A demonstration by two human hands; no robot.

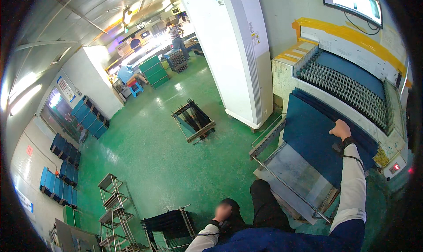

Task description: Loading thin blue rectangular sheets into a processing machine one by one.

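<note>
My right hand (341, 129) is closed at the upper edge of a dark blue flat panel (308, 133), which leans in a slotted metal rack (266, 142). Further blue panels stand close behind it. The rack's pale grey base (299, 164) shows in front of the panel, nearer to my legs. My left hand (222, 211) is low by my knee, and its fingers are smeared. Just left of it stands a rack of dark panels (167, 225); I cannot tell whether the hand touches anything.
A machine with rows of rollers (348, 87) stands beyond the panels. Left of it rises a tall white cabinet (233, 53). Another rack (194, 120) sits on the green floor (145, 150). Metal stands (115, 199) are at lower left. People work far back.
</note>
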